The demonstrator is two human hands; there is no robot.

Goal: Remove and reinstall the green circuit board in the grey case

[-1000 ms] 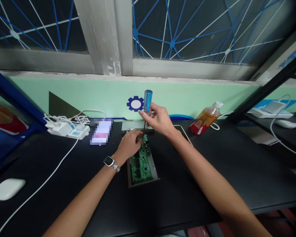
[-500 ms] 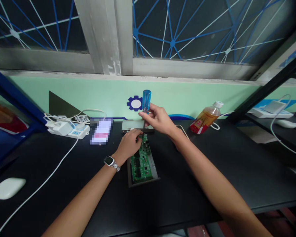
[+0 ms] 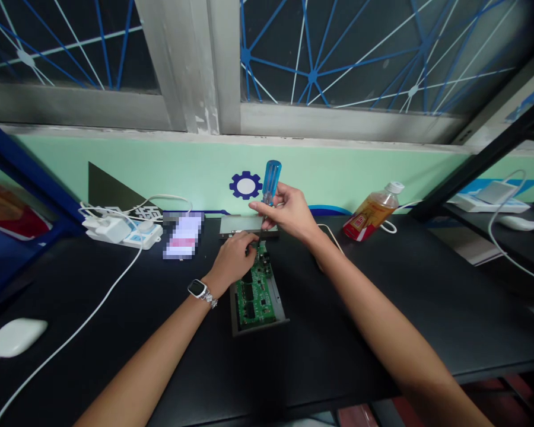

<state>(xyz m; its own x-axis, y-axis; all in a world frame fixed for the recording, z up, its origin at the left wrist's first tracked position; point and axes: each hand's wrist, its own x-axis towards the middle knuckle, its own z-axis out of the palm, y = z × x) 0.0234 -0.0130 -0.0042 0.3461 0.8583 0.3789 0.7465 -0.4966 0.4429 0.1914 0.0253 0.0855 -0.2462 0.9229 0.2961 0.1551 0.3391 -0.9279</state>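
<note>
A screwdriver [image 3: 272, 177] with a clear blue handle stands tilted slightly right, and my right hand [image 3: 289, 210] is closed on the lower part of its handle. Its shaft runs down to the far end of a green circuit board [image 3: 261, 299], where the tip is hidden by my left hand [image 3: 235, 258]. The fingers of that hand are curled together over the board's far left part, beside the shaft; what they pinch is hidden. The board lies in a shallow metal tray [image 3: 281, 305] on the black table.
A flat metal cover [image 3: 240, 225] lies behind the board. To the left are a lit phone [image 3: 184, 236], a white power strip [image 3: 142, 237] with cables, and a white puck-like device [image 3: 15, 338]. A drink bottle [image 3: 369, 214] leans at the right. Green wall [image 3: 182, 160] closes off the back.
The screwdriver's handle has tipped a little to the right, with my right hand moving along with it. My left hand and the board stay in place.
</note>
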